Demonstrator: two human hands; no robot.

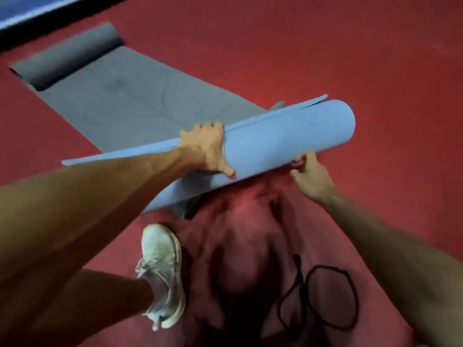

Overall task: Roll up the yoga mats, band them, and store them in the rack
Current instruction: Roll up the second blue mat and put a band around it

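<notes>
— Where is the blue mat (275,141) sitting?

— It is being held up off the floor (375,58) as a roll. The left hand (205,149) is clamping it from above, fingers curling over the far side and thumb pressing the near side. Its loose outer edge is sticking out flat just beyond those fingers, running both ways from the grip.

— And the right hand (310,176)?

— It is touching the roll's underside, further along toward the open end. Its fingers are going in under the roll and are mostly hiding there, so I cannot tell whether they are curling or lying flat.

— What else is hard to see?

— The roll's other end is disappearing behind the left forearm. Motion blur is smearing the arms and the shadows below the grip.

— What is lying around it?

— Beyond the left hand's knuckles, a gray mat (120,96) is lying on the red floor, its far end curling into a partial roll and its near corner passing beneath the blue roll. Below the left hand, a white shoe (160,269) is standing on the floor. Below the right hand, a black loop (298,265) is lying on the floor, well apart from both hands. Far past the gray mat, a blue strip (25,11) with a dark edge is being cut off by the frame's corner.
</notes>
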